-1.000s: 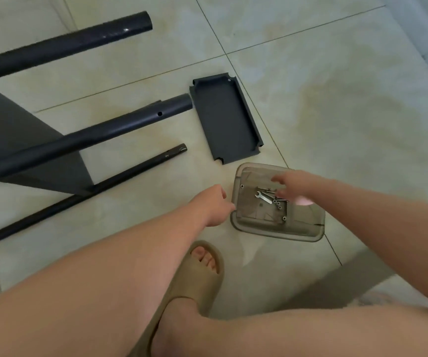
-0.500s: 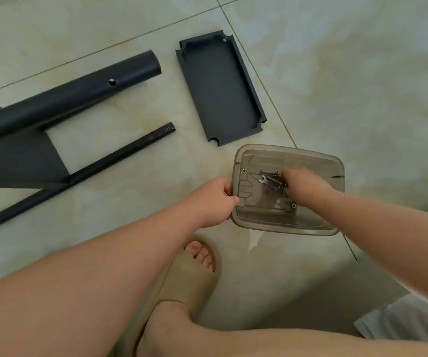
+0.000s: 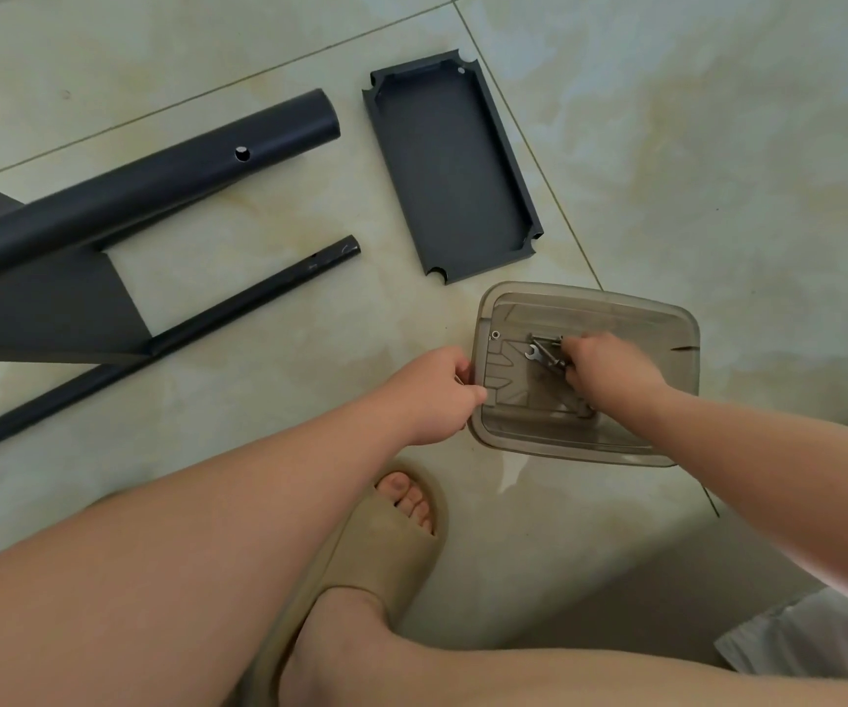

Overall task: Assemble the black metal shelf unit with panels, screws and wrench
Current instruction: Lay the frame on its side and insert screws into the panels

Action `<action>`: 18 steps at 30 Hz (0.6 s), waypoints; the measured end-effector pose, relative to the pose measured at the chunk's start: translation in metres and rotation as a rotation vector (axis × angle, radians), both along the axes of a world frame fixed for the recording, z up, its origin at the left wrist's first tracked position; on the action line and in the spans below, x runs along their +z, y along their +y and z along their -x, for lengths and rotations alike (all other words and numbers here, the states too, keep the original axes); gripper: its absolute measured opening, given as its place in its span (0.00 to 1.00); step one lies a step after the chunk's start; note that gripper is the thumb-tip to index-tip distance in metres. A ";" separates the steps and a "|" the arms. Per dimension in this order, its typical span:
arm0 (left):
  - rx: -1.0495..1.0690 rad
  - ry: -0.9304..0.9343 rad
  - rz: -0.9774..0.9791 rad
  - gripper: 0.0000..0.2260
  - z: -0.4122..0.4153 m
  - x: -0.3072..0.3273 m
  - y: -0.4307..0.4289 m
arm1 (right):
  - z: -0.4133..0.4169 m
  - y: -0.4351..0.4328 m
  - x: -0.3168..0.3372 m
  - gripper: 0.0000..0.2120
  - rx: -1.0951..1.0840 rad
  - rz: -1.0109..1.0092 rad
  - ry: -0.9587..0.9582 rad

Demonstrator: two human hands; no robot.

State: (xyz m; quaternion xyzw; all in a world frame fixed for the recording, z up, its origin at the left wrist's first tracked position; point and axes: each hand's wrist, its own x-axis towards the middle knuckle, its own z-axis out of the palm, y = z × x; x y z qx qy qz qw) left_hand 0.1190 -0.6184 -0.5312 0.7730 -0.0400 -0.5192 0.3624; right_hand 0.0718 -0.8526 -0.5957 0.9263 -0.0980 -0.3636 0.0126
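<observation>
Screws (image 3: 548,343) and wrench (image 3: 533,353) — in tub (image 3: 585,293)

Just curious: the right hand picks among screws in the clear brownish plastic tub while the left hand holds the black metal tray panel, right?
Not quite. The head view shows the left hand gripping the rim of the clear brownish plastic tub; the black metal tray panel lies apart, untouched.

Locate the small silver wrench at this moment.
In the head view, the wrench lies right of centre inside the smoky plastic tub, just left of the right hand, which curls round some screws.
</observation>
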 end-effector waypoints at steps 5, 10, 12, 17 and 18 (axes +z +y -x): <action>-0.009 -0.009 -0.009 0.05 0.000 -0.002 0.001 | 0.003 0.000 -0.003 0.07 0.021 -0.055 -0.052; -0.019 -0.014 -0.011 0.04 0.000 -0.003 0.002 | 0.000 0.004 -0.005 0.07 0.053 -0.018 -0.021; -0.028 -0.021 -0.014 0.04 -0.001 -0.002 0.002 | -0.002 0.006 -0.002 0.07 0.042 -0.017 -0.012; -0.094 -0.091 -0.076 0.10 0.000 0.006 0.008 | -0.002 0.010 0.023 0.05 -0.084 -0.112 -0.047; -0.120 -0.105 -0.102 0.13 0.000 0.010 0.011 | -0.001 0.011 0.030 0.02 -0.145 -0.147 -0.063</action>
